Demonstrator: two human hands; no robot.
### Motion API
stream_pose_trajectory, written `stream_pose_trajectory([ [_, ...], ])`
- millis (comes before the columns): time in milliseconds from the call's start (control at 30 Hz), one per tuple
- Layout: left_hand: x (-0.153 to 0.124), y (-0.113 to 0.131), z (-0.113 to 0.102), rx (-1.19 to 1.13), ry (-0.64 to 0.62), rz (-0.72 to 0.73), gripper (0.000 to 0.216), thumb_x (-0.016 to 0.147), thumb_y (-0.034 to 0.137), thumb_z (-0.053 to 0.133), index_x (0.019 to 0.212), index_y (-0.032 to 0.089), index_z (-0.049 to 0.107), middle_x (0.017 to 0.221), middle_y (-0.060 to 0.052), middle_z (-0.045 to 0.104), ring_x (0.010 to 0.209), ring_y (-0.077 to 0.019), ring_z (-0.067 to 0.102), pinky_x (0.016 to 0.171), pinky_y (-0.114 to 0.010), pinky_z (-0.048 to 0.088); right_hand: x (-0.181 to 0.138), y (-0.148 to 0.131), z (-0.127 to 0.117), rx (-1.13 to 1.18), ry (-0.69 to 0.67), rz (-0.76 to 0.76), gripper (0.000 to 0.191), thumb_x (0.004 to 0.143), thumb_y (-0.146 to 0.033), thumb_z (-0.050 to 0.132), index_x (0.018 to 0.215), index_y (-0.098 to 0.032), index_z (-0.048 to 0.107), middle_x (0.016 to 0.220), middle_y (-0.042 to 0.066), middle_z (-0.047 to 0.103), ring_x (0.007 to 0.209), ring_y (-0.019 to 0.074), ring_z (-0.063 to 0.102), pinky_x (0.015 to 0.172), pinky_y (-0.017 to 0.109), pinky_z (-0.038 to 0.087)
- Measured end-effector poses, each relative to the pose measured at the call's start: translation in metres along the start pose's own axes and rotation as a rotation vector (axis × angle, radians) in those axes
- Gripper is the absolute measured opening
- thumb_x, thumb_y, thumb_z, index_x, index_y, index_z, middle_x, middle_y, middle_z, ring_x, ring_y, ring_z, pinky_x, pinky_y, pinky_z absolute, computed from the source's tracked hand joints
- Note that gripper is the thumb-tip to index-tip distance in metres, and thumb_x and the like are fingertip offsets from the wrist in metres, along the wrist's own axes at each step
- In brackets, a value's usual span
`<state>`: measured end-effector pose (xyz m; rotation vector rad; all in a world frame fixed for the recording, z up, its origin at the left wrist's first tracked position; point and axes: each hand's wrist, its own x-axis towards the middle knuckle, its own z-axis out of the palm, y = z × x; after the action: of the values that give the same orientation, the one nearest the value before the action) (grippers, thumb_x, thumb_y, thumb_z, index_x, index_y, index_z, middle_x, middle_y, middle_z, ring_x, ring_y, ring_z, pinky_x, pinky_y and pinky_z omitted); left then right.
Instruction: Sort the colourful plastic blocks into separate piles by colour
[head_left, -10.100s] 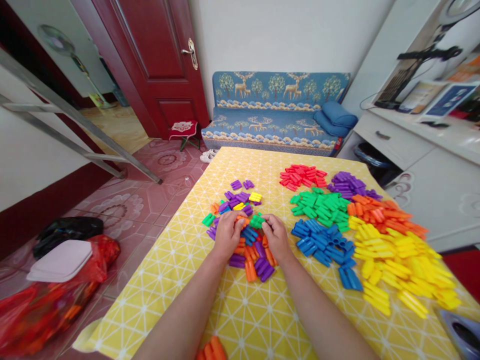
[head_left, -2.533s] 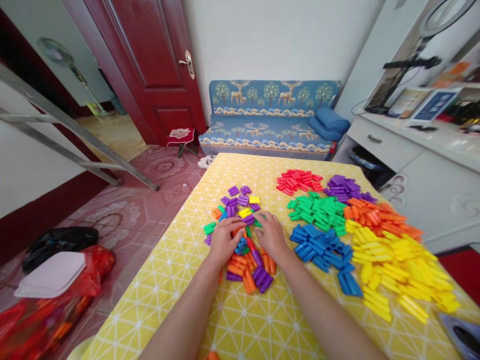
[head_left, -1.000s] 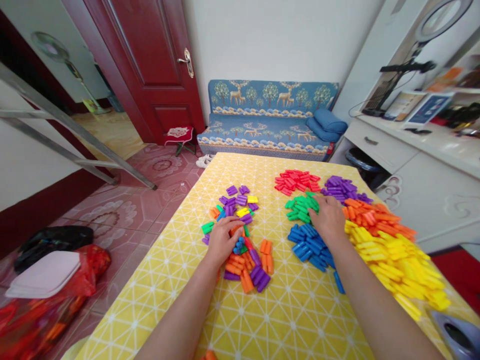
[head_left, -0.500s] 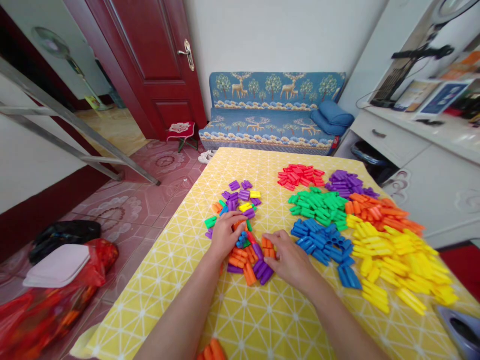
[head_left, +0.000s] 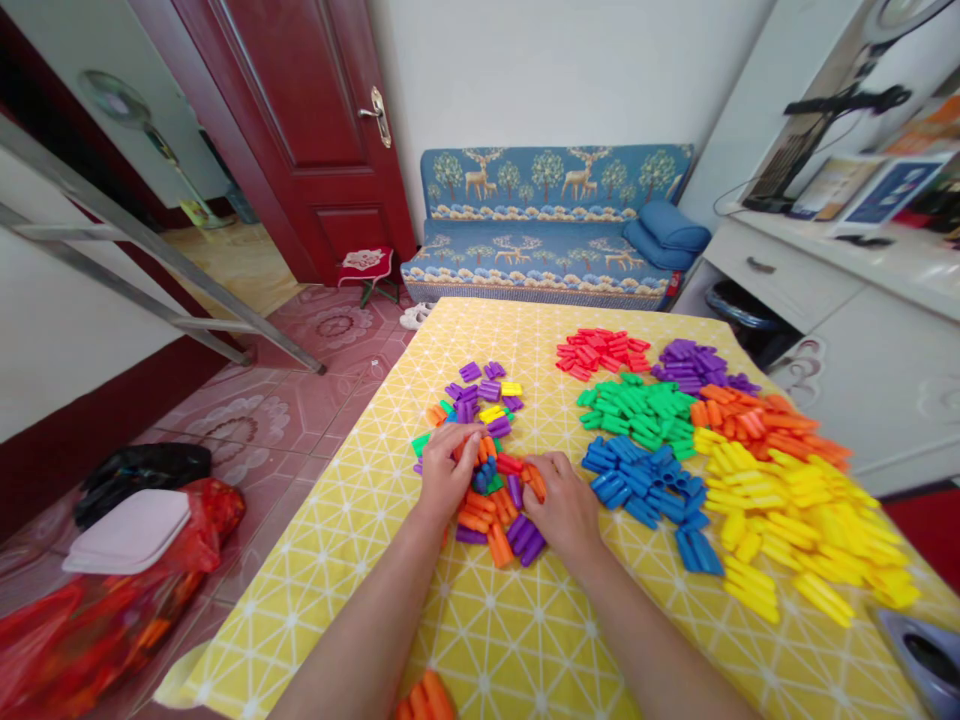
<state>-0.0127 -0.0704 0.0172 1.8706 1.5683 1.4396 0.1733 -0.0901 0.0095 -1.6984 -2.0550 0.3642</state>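
A mixed heap of ribbed plastic building pieces (head_left: 480,515), orange, purple, blue, green and red, lies between my hands on the yellow tablecloth (head_left: 525,640). At the heap's left side my left hand (head_left: 448,472) curls its fingers and thumb around an orange piece, mostly hidden under them. On the right, my right hand (head_left: 564,505) pinches an orange piece (head_left: 534,482) beside a red piece (head_left: 510,464). Purple pieces (head_left: 526,540) lie just below the right fingers. Beyond the left hand are more loose purple pieces (head_left: 487,390) and a yellow piece (head_left: 511,389).
Sorted piles stand on the right: red (head_left: 602,353), green (head_left: 637,410), purple (head_left: 694,368), blue (head_left: 649,480), orange (head_left: 765,425) and yellow (head_left: 810,520). Some orange pieces (head_left: 425,698) lie at the near edge. A blue sofa (head_left: 547,240) is behind the table.
My right hand has moved slightly left and away from me with its orange piece, its fingers more closed over it. The left hand has drawn slightly back, thumb and fingers closer together.
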Motion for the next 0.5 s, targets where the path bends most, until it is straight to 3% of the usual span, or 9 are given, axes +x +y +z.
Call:
stream_pose_trajectory([
  [133, -0.001, 0.001, 0.002, 0.014, -0.05, 0.044, 0.023, 0.092, 0.03, 0.049, 0.098, 0.022, 0.071, 0.1, -0.005, 0.072, 0.098, -0.02, 0.065, 0.094, -0.037, 0.047, 0.022, -0.001, 0.009, 0.341, 0.074, 0.06, 0.025, 0.076, -0.018, 0.056, 0.099, -0.021, 0.064, 0.101, 0.005, 0.064, 0.096, 0.0195, 0.06, 0.084, 0.03, 0.046],
  [300, 0.001, 0.001, 0.003, 0.071, -0.189, 0.125, 0.04, 0.089, 0.028, 0.055, 0.129, 0.026, 0.057, 0.134, -0.008, 0.056, 0.125, -0.0245, 0.051, 0.106, -0.042, 0.038, 0.038, -0.006, 0.021, 1.078, -0.084, 0.134, 0.029, 0.074, -0.035, 0.066, 0.097, -0.017, 0.06, 0.093, 0.004, 0.066, 0.068, 0.0133, 0.06, 0.061, 0.025, 0.048],
  [500, 0.003, -0.002, 0.005, -0.008, -0.229, 0.082, 0.023, 0.088, 0.026, 0.055, 0.105, 0.024, 0.071, 0.11, -0.007, 0.07, 0.107, -0.0238, 0.061, 0.099, -0.043, 0.045, 0.033, -0.005, 0.023, 1.224, -0.162, 0.113, 0.034, 0.072, -0.039, 0.073, 0.097, -0.019, 0.062, 0.078, 0.0, 0.067, 0.063, 0.0123, 0.059, 0.059, 0.024, 0.048],
])
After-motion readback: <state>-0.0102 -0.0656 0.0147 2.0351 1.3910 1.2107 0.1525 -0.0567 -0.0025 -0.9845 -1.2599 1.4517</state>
